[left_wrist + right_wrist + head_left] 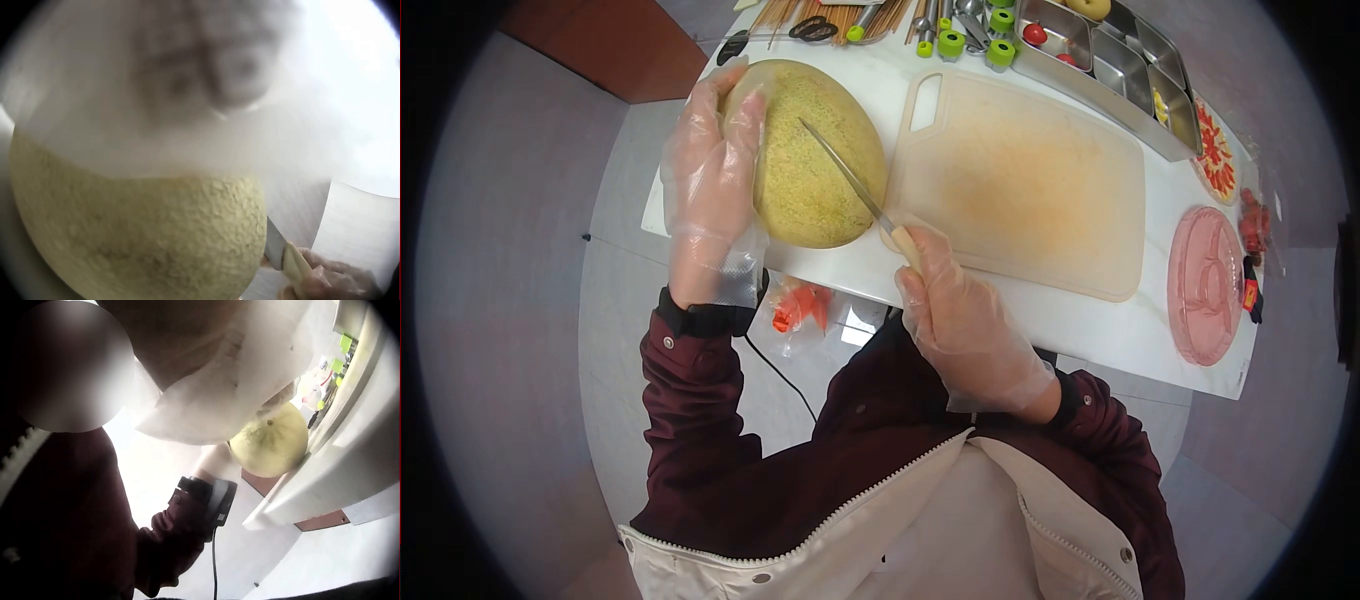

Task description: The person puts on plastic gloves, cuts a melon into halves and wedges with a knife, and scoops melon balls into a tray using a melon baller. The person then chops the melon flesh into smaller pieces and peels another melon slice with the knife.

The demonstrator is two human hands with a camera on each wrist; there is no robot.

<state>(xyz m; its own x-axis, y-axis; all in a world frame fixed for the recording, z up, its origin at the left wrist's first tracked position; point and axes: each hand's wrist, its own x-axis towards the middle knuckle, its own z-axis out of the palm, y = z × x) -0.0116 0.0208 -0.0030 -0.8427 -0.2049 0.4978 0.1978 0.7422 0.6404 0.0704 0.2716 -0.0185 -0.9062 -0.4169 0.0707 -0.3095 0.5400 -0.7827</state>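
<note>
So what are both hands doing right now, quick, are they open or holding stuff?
Left hand: open, resting against the melon.
Right hand: closed, holding the knife by its handle.

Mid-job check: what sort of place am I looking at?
Likely a fruit-preparation spot, though home or shop I can't tell: a large melon, a cutting board and a sectioned metal tray share the white tabletop.
</note>
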